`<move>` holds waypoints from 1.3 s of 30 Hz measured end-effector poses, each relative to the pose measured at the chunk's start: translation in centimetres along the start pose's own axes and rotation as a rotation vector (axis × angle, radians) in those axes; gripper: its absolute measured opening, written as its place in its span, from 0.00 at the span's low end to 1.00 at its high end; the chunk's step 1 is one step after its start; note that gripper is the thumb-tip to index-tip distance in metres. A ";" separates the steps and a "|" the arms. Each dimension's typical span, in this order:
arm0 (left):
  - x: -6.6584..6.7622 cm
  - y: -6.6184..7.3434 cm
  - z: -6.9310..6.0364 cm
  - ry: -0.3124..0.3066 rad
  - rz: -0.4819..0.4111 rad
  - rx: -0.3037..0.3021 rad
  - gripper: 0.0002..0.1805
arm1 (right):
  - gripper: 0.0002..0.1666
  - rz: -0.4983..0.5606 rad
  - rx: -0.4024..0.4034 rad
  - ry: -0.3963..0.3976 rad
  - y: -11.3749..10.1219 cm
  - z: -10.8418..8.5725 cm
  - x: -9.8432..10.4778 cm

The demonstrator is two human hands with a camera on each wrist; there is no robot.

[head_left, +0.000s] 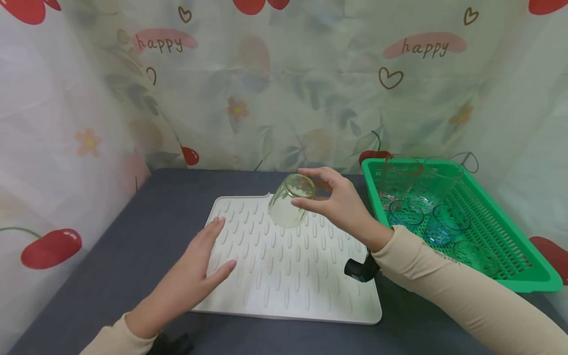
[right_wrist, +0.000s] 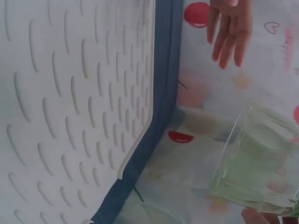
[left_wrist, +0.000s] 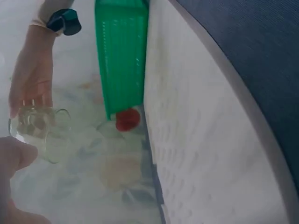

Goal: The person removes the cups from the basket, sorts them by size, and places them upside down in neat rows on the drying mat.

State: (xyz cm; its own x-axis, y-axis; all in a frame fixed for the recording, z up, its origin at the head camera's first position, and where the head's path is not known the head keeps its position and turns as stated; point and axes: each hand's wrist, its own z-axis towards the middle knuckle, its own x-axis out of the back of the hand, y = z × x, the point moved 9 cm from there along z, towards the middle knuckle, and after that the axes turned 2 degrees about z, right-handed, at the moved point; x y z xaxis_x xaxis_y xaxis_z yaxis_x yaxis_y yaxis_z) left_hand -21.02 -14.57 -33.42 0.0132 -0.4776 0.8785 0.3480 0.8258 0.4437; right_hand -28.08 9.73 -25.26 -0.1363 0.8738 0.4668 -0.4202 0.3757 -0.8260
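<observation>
In the head view my right hand (head_left: 339, 202) holds a pale green, see-through glass tumbler (head_left: 284, 204) between thumb and fingers. The tumbler is tilted above the far part of a white ridged mat (head_left: 288, 276). My left hand (head_left: 191, 276) hovers over the mat's left side, apart from the tumbler, its fingers extended and thumb spread. The right wrist view shows the tumbler (right_wrist: 257, 163) close up, with the right fingertips (right_wrist: 264, 217) at its lower edge. In the left wrist view the right hand (left_wrist: 32, 77) reaches the tumbler (left_wrist: 44, 128) from above.
A green slotted basket (head_left: 523, 231) stands to the right of the mat, holding several glasses, among them a red-rimmed glass (head_left: 397, 180), a blue glass (head_left: 445, 224) and a green glass (head_left: 477, 259). A dark cloth (head_left: 146, 246) covers the table; a printed curtain (head_left: 284, 98) hangs behind.
</observation>
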 end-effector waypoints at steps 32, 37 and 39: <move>-7.0 -5.6 -3.9 -0.334 0.243 0.035 0.43 | 0.37 0.066 -0.036 0.046 6.4 7.1 -11.1; -7.1 -5.8 -3.9 -0.364 0.224 0.043 0.44 | 0.38 0.043 -0.049 0.060 7.1 8.0 -12.3; -7.1 -5.8 -3.9 -0.362 0.223 0.038 0.44 | 0.38 0.034 -0.054 0.072 7.3 8.4 -12.7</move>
State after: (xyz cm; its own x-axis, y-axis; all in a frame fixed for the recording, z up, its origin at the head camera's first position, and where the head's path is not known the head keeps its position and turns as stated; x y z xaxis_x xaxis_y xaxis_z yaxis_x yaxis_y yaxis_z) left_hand -19.50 -17.12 -42.93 -0.2482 -0.1556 0.9561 0.3393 0.9105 0.2363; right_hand -36.93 -1.21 -34.58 -0.0844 0.9055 0.4159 -0.3668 0.3598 -0.8579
